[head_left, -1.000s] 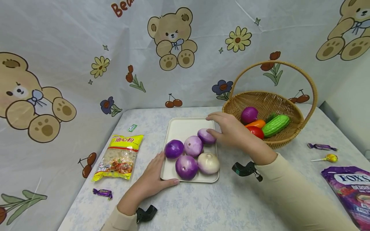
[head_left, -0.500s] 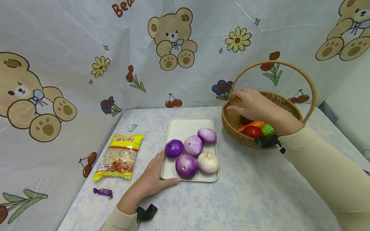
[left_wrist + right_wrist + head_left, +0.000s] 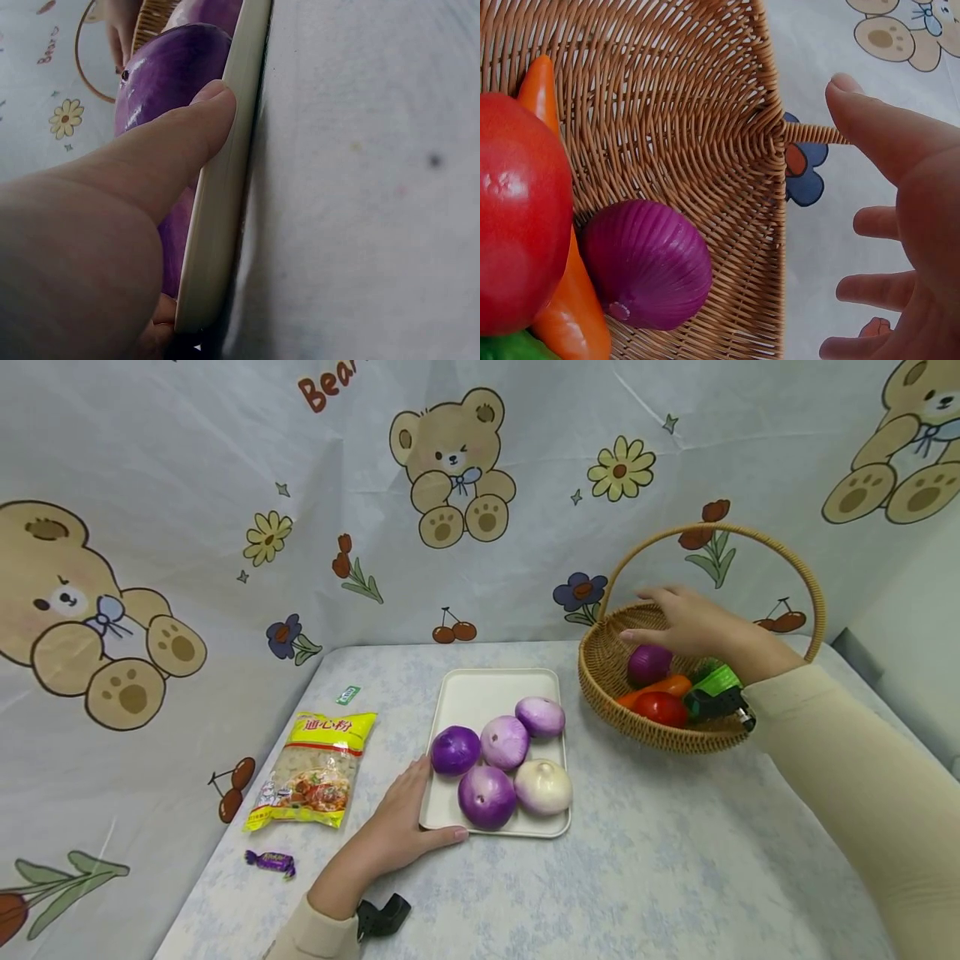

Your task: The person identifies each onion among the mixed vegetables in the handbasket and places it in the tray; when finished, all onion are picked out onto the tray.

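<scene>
My left hand [image 3: 397, 818] rests at the near left corner of a cream tray [image 3: 480, 692]. Its fingers lie along the left side and the thumb touches the front rim. Several purple and pale onions [image 3: 487, 797] sit in the tray. Over a wicker basket [image 3: 675, 742] hovers my right hand [image 3: 693, 631], fingers spread and holding nothing. Below it, inside the basket, are a purple onion [image 3: 649, 262], a red tomato [image 3: 521, 217], an orange carrot-like vegetable [image 3: 574, 307] and a green cucumber [image 3: 718, 680], partly hidden by the wrist strap.
A yellow bag of pasta [image 3: 311, 770] lies left of the tray, with a purple wrapped candy [image 3: 272, 862] in front of it and a small green packet [image 3: 348, 695] behind. The basket's tall handle [image 3: 813, 597] arches above the right hand. A bear-print cloth [image 3: 517, 585] hangs at the back.
My right hand has moved from the onion at the tray's right edge over to the basket, then drawn slightly right above it. The left hand has stayed at the tray.
</scene>
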`<state>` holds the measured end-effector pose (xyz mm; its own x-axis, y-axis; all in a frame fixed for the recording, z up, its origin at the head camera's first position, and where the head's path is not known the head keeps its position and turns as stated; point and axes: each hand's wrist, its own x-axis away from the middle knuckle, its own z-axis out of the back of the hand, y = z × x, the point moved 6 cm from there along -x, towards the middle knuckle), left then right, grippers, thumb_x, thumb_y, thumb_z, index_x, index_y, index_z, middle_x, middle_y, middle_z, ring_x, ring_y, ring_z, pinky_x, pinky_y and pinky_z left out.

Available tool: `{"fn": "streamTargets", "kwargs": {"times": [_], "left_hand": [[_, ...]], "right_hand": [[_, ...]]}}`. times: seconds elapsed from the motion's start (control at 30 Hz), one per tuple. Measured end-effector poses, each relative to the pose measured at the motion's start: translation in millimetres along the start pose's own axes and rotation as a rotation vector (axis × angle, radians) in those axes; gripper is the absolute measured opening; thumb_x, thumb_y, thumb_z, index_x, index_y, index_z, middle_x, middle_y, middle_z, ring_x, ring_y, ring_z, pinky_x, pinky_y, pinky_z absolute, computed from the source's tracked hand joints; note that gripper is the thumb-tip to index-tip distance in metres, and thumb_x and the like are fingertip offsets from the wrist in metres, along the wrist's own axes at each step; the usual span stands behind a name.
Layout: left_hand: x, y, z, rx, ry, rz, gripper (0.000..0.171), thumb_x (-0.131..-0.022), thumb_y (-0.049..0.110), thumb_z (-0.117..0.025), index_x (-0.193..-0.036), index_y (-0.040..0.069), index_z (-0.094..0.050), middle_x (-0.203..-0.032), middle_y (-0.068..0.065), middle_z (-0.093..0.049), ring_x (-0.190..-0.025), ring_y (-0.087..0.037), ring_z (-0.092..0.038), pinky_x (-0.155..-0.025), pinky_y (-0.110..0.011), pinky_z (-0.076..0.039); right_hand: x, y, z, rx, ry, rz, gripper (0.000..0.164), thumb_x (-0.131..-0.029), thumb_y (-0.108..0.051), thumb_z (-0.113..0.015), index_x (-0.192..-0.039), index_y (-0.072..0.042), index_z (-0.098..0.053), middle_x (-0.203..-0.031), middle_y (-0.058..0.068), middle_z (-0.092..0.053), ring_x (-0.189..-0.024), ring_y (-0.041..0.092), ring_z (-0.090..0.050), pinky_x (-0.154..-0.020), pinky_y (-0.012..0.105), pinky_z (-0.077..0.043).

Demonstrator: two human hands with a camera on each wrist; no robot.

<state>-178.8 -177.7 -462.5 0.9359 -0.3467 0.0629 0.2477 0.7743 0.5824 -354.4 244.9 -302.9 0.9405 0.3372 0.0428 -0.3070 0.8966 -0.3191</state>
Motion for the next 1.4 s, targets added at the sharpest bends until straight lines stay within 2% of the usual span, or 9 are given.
{"fn": "streamTargets", "kwargs": {"times": [0.27,0.4,0.57,0.67,0.8,0.93,1.13,1.4], "left_hand": [[0.1,0.4,0.0,-0.007,0.004,-0.01,0.135,-0.079,0.079,-0.075,-0.169,0.006,-0.005,-0.174,-0.013,-0.009,-0.159,-0.031,-0.006,-0.125,-0.048,-0.007],[-0.3,0.4,0.0,-0.013,0.001,-0.002,0.135,-0.079,0.079,-0.075,-0.169,0.006,-0.006,-0.174,-0.013,-0.009,-0.159,-0.03,-0.006,-0.125,-0.049,-0.008],[-0.7,0.2,0.5,-0.013,0.002,0.002,0.134,-0.079,0.078,-0.075,-0.17,0.007,-0.007,-0.174,-0.012,-0.01,-0.159,-0.03,-0.007,-0.125,-0.05,-0.009],[-0.9,0.1,0.6,-0.012,0.003,0.0,0.133,-0.08,0.078,-0.075,-0.17,0.008,-0.007,-0.174,-0.012,-0.011,-0.159,-0.03,-0.007,-0.125,-0.05,-0.009],[-0.6,-0.6,0.2,-0.01,0.002,0.003,0.134,-0.079,0.078,-0.075,-0.17,0.007,-0.007,-0.174,-0.012,-0.011,-0.159,-0.029,-0.007,-0.125,-0.049,-0.009],[-0.3,-1.2,-0.2,-0.003,0.002,0.008,0.134,-0.079,0.078,-0.076,-0.17,0.008,-0.007,-0.174,-0.011,-0.011,-0.159,-0.029,-0.007,-0.125,-0.049,-0.009],[-0.4,-1.2,0.2,-0.006,0.002,0.012,0.134,-0.079,0.078,-0.076,-0.17,0.007,-0.007,-0.174,-0.012,-0.011,-0.159,-0.029,-0.007,-0.125,-0.05,-0.009],[-0.7,0.4,0.2,-0.012,-0.005,0.005,0.133,-0.08,0.078,-0.075,-0.17,0.007,-0.007,-0.174,-0.011,-0.01,-0.159,-0.029,-0.006,-0.125,-0.048,-0.007]], "right_hand": [[-0.5,3.3,-4.7,0.022,-0.004,-0.012,0.104,-0.095,-0.068,-0.066,-0.162,0.003,-0.031,-0.157,0.042,-0.025,-0.14,0.063,-0.029,-0.106,0.079,-0.029],[-2.6,6.0,-10.6,0.026,-0.003,-0.001,0.097,-0.097,-0.062,-0.068,-0.159,0.005,-0.035,-0.155,0.042,-0.03,-0.14,0.063,-0.03,-0.107,0.079,-0.029],[-5.0,7.9,-20.5,0.029,-0.038,0.012,0.096,-0.098,-0.059,-0.068,-0.157,0.009,-0.035,-0.156,0.042,-0.03,-0.141,0.063,-0.028,-0.111,0.076,-0.026],[-6.4,9.6,-26.2,0.04,-0.068,0.013,0.096,-0.099,-0.059,-0.068,-0.155,0.013,-0.037,-0.153,0.042,-0.035,-0.14,0.061,-0.032,-0.112,0.074,-0.028],[-9.3,13.1,-33.8,0.055,-0.109,0.018,0.09,-0.1,-0.051,-0.071,-0.152,0.016,-0.039,-0.147,0.042,-0.043,-0.137,0.06,-0.039,-0.112,0.072,-0.03],[-13.7,17.9,-41.0,0.059,-0.135,0.044,0.082,-0.101,-0.043,-0.073,-0.151,0.014,-0.043,-0.145,0.041,-0.048,-0.135,0.059,-0.041,-0.111,0.072,-0.031],[-18.9,24.9,-48.8,0.064,-0.165,0.07,0.062,-0.1,-0.034,-0.076,-0.143,0.006,-0.057,-0.129,0.033,-0.062,-0.122,0.052,-0.054,-0.104,0.069,-0.043],[-22.0,26.8,-51.6,0.064,-0.161,0.063,0.056,-0.096,-0.029,-0.081,-0.135,0.006,-0.062,-0.117,0.025,-0.066,-0.107,0.042,-0.061,-0.094,0.06,-0.053]]}}
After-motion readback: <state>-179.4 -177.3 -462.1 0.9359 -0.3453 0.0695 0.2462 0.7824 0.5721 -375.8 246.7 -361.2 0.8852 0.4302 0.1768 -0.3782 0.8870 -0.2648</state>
